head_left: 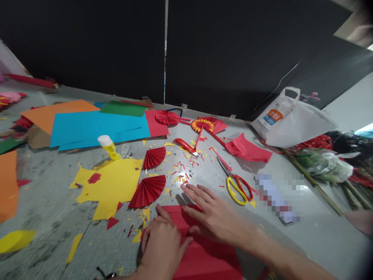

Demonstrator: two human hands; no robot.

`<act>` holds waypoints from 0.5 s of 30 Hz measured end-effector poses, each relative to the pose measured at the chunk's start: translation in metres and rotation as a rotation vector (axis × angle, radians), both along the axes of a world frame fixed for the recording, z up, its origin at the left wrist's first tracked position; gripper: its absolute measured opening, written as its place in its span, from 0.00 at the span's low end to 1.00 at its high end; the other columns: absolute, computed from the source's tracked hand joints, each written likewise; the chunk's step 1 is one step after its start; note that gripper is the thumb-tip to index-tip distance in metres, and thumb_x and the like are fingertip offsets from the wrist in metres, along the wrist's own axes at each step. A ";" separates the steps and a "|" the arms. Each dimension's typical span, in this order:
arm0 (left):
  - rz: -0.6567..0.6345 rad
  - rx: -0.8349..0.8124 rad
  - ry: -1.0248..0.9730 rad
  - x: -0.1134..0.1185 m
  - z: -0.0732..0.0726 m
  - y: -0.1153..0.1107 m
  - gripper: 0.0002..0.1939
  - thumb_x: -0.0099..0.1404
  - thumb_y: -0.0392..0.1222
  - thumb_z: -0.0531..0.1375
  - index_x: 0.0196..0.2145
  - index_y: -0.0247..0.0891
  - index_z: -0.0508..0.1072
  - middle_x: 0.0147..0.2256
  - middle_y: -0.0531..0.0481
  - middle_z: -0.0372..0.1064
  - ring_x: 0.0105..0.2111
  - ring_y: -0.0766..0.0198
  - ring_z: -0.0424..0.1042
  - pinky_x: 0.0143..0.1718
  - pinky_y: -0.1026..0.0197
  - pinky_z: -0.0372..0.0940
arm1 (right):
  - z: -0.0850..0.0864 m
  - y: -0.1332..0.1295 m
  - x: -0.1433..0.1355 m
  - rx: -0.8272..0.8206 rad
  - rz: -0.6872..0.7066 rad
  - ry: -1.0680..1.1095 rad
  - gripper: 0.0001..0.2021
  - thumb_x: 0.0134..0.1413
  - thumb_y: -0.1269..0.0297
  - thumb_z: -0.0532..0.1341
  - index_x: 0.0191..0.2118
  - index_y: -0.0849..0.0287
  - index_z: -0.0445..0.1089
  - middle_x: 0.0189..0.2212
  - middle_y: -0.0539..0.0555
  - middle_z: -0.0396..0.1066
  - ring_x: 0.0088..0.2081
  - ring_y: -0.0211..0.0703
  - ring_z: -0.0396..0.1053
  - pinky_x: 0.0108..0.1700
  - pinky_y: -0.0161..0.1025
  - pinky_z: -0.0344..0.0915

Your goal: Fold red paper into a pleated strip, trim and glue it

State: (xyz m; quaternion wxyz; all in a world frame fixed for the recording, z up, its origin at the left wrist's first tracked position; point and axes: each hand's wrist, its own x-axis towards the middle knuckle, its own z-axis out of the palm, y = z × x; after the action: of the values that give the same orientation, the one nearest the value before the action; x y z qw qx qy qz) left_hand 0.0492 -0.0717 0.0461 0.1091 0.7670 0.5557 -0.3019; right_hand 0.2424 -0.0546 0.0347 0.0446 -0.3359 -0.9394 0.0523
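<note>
Red paper point(204, 256) lies under our hands: left hand point(161, 245) curled, pressing its near edge, right hand point(214, 216) flat with fingers spread, scissors point(236, 186) at two o'clock.

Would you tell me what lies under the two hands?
A red sheet lies flat on the table under the left hand and right hand. Whatever lies beneath the sheet is covered.

Scissors point(237, 186), a glue stick point(108, 147) and pleated red fans point(148, 191) are lying near yellow paper point(113, 182); a white bag point(288, 118) is sitting behind.
</note>
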 end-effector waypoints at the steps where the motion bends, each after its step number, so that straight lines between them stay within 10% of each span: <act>1: -0.002 -0.003 -0.001 0.000 0.000 0.000 0.42 0.82 0.60 0.57 0.73 0.16 0.64 0.46 0.16 0.80 0.39 0.41 0.84 0.30 0.55 0.73 | 0.000 0.000 0.000 -0.006 -0.002 -0.004 0.22 0.73 0.57 0.69 0.66 0.59 0.75 0.82 0.66 0.46 0.82 0.59 0.44 0.79 0.59 0.54; 15: 0.012 -0.008 -0.022 -0.001 -0.003 -0.001 0.43 0.81 0.61 0.58 0.74 0.18 0.63 0.47 0.17 0.80 0.41 0.39 0.84 0.30 0.54 0.74 | 0.003 0.002 -0.001 -0.066 -0.001 -0.039 0.23 0.74 0.55 0.68 0.67 0.59 0.73 0.82 0.68 0.43 0.82 0.61 0.41 0.79 0.60 0.51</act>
State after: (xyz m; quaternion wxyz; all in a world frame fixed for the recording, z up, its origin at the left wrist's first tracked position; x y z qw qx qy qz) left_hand 0.0485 -0.0723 0.0433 0.1201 0.7663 0.5578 -0.2952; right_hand 0.2415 -0.0529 0.0372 0.0152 -0.3384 -0.9377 0.0767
